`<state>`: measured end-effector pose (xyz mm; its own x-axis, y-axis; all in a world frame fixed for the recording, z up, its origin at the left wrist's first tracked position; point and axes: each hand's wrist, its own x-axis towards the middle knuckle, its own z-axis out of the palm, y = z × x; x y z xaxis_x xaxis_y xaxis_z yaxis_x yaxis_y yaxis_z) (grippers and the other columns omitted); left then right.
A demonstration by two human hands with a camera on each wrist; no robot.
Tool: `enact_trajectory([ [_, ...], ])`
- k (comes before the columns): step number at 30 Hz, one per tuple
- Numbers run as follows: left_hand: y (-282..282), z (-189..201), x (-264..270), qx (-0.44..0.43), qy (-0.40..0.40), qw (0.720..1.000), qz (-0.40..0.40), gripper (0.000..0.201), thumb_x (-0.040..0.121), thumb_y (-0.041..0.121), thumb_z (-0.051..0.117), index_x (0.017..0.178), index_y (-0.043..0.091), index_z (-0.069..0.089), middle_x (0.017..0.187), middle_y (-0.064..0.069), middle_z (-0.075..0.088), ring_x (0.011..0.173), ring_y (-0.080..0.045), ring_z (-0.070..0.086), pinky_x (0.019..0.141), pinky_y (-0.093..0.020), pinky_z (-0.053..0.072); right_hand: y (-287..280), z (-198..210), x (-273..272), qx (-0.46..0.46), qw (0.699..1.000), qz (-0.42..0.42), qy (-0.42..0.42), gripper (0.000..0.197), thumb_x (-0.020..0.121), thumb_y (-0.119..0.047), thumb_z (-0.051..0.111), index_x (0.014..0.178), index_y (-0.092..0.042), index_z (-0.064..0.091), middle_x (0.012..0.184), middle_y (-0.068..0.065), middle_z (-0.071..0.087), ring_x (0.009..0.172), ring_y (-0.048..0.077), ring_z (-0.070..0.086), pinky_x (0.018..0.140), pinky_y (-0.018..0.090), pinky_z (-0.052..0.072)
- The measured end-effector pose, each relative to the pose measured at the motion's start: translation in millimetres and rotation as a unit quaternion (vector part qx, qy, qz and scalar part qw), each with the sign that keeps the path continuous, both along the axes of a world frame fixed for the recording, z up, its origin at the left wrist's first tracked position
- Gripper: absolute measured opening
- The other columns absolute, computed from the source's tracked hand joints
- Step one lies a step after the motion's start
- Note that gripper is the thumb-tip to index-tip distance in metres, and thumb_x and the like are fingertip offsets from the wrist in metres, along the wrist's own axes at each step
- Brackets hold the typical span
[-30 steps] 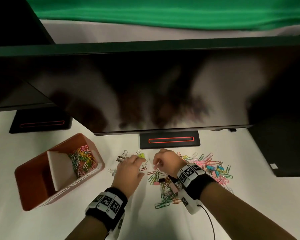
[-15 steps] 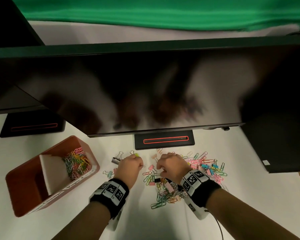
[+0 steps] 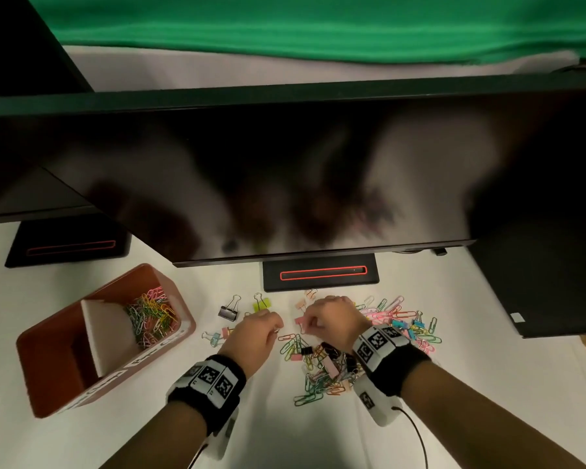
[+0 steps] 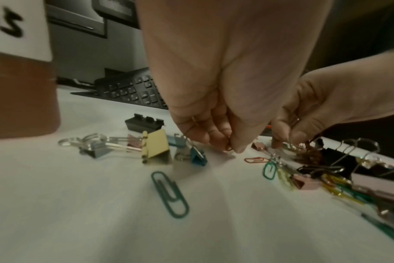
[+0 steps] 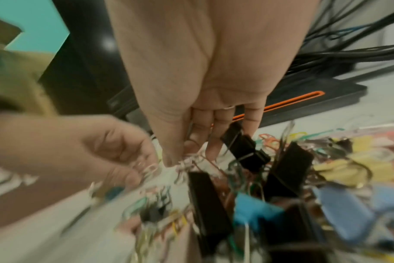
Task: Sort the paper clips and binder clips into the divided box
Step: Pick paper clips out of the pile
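Brown divided box (image 3: 170,343) sits left; right of it, left hand (image 3: 254,336) and right hand (image 3: 332,319) each pinch small clips (image 3: 322,363); lift singly, avoiding tangles

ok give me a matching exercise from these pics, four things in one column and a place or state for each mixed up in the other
Things
1. yellow binder clip
2. divided box
3. dark green paper clip
4. right hand

Places or states
A. lies alone on the white cloth, nearest the left wrist camera
B. fingers curled over the mixed pile
C. stands left of the hands, paper clips in its far compartment
D. lies on the cloth just beyond the left hand

Pairs: 1-D, 2-C, 3-A, 4-B
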<state>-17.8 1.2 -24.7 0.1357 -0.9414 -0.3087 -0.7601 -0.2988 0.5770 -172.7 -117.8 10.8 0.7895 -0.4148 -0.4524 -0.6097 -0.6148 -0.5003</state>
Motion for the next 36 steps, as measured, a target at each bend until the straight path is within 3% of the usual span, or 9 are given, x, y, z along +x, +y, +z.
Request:
enact_trajectory([
  [3,10.4,1.8,-4.9,-0.013,0.032,0.999,0.037,0.007,0.087,0.012,0.056,0.087,0.013,0.063,0.081,0.008,0.048,0.072,-0.008,0.048,0.064,-0.009,0.034,-16.6,4.2,-9.8,0.051,0.991,-0.102,-0.063,0.007,0.089,-0.022,0.06,0.091,-0.018,0.066,0.098,-0.002,0.066,0.088,0.012,0.062,0.085,0.028,0.052],
  [6,18.1,0.3,-13.1,-0.015,0.06,0.996,0.061,0.004,0.084,0.011,0.062,0.082,0.015,0.064,0.079,0.008,0.049,0.073,-0.008,0.052,0.069,-0.018,0.044,-30.5,4.8,-18.1,0.04,0.989,-0.128,-0.059,0.006,0.089,-0.017,0.06,0.093,-0.017,0.064,0.098,0.0,0.065,0.085,0.012,0.06,0.077,0.02,0.049],
  [8,20.4,-0.9,-18.8,-0.016,0.065,0.995,0.071,0.006,0.082,0.012,0.064,0.083,0.018,0.063,0.077,0.005,0.053,0.072,-0.011,0.053,0.069,-0.024,0.045,-34.0,2.2,-20.3,0.03,0.994,-0.099,-0.028,0.008,0.088,-0.015,0.061,0.095,-0.015,0.066,0.099,-0.001,0.06,0.085,0.012,0.057,0.079,0.02,0.047],
  [13,17.1,3.1,-31.8,0.04,0.086,0.992,0.082,0.041,0.081,0.032,0.069,0.117,0.024,0.051,0.075,0.003,0.064,0.068,-0.009,0.057,0.07,-0.022,0.047,-21.6,-2.1,-18.2,0.015,0.998,0.034,0.047,0.012,0.085,-0.024,0.062,0.093,-0.019,0.069,0.107,-0.001,0.058,0.099,0.017,0.053,0.087,0.028,0.045],
  [20,6.3,-3.3,-38.3,0.026,0.009,0.997,0.067,0.016,0.088,0.026,0.06,0.098,0.014,0.062,0.081,0.005,0.045,0.073,-0.011,0.047,0.066,-0.018,0.033,-12.4,2.3,-11.2,-0.048,0.979,0.166,0.109,0.014,0.085,-0.019,0.058,0.089,-0.021,0.071,0.106,-0.004,0.064,0.106,0.019,0.051,0.096,0.037,0.034],
  [28,4.9,-10.6,-33.1,0.02,-0.033,0.999,0.031,0.013,0.089,0.016,0.055,0.097,0.01,0.063,0.098,0.0,0.045,0.092,-0.016,0.051,0.083,-0.024,0.044,-11.9,-1.1,-13.6,-0.016,0.991,0.113,0.075,0.026,0.086,-0.02,0.059,0.112,-0.024,0.055,0.104,-0.003,0.067,0.107,0.019,0.052,0.101,0.038,0.031],
  [31,8.2,-9.2,-30.9,0.023,-0.084,0.996,-0.007,0.006,0.08,0.012,0.066,0.085,0.013,0.063,0.087,-0.002,0.058,0.082,-0.019,0.056,0.069,-0.032,0.05,-11.9,2.8,-12.9,-0.007,0.995,0.092,0.039,0.021,0.087,-0.025,0.058,0.107,-0.026,0.063,0.106,-0.006,0.069,0.107,0.016,0.054,0.102,0.035,0.031],
  [33,12.6,-8.1,-29.6,0.039,-0.117,0.991,-0.043,0.024,0.06,0.015,0.083,0.069,0.02,0.061,0.067,0.005,0.059,0.063,-0.015,0.058,0.051,-0.028,0.05,-10.6,8.2,-13.1,0.011,0.998,0.055,-0.012,0.016,0.087,-0.023,0.059,0.101,-0.022,0.068,0.106,-0.006,0.07,0.101,0.014,0.059,0.095,0.027,0.037],
  [36,20.0,-10.0,-31.4,0.018,-0.153,0.985,-0.075,0.029,0.054,0.017,0.084,0.066,0.022,0.058,0.062,0.007,0.057,0.057,-0.012,0.058,0.049,-0.025,0.047,-7.0,18.9,-12.4,0.053,0.995,-0.008,-0.079,0.014,0.089,-0.019,0.06,0.099,-0.016,0.068,0.11,0.0,0.068,0.098,0.014,0.063,0.086,0.019,0.045],
])
